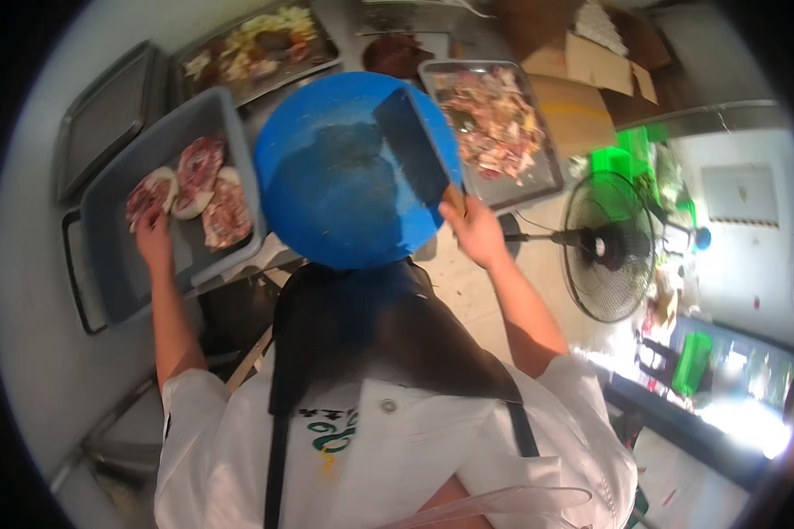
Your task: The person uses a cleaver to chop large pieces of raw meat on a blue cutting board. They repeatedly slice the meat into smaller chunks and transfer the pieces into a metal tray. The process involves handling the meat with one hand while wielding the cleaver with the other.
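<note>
My left hand [153, 241] reaches into a grey plastic bin [248, 231] and grips the lower edge of a raw meat piece [152, 192] with a pale rind. Two more raw cuts, an upper one [200, 165] and a lower one [228, 215], lie right beside it in the bin. In front of me is a round blue cutting board [324, 225], wet and scuffed on top. My right hand [480, 231] holds a cleaver [413, 149] by its wooden handle at the board's right edge. The broad dark blade slants over the board, pointing away from me.
Chopped meat [493, 122] fills much of a metal tray [549, 182] right of the board. Behind stand another food tray [334, 56], dark reddish meat [397, 54] and cardboard boxes [569, 109]. A standing fan [605, 246] is at right; an upright empty tray [106, 129] leans far left.
</note>
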### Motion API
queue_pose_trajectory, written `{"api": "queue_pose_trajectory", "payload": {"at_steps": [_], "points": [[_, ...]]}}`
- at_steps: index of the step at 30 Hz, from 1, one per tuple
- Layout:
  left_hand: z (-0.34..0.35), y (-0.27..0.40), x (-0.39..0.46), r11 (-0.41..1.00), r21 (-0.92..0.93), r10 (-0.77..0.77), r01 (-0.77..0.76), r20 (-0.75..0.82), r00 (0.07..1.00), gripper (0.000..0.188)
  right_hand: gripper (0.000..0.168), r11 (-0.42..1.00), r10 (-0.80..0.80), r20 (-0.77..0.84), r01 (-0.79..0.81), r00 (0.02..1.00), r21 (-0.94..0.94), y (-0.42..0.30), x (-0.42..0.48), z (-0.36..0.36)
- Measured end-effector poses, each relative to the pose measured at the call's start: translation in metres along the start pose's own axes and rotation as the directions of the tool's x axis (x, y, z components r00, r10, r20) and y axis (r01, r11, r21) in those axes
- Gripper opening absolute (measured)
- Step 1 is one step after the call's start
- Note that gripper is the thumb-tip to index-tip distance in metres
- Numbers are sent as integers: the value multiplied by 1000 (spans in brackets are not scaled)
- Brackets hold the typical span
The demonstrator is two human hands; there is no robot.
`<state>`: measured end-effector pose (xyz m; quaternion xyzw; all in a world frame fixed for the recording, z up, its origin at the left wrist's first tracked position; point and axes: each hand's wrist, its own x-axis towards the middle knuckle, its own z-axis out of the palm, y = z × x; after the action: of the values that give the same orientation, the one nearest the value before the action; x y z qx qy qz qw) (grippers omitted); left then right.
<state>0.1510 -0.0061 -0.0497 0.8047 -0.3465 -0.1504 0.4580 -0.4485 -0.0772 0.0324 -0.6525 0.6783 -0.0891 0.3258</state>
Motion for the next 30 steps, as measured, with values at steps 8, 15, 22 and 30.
{"api": "queue_pose_trajectory", "payload": {"at_steps": [8, 15, 22, 30], "points": [[-4, -10, 25, 931, 353, -150, 89, 150, 977, 40, 34, 902, 107, 215, -186, 971, 391, 28, -35, 53], [51, -15, 37, 717, 260, -693, 646, 171, 700, 47, 19, 792, 218, 145, -262, 965, 552, 12, -26, 4], [100, -53, 63, 17, -774, -760, 633, 401, 511, 21, 43, 769, 132, 203, -229, 970, 596, 19, -39, 27], [106, -22, 73, 428, -696, -794, 577, 16, 608, 27, 35, 769, 125, 163, -199, 979, 607, 43, -33, 30]]}}
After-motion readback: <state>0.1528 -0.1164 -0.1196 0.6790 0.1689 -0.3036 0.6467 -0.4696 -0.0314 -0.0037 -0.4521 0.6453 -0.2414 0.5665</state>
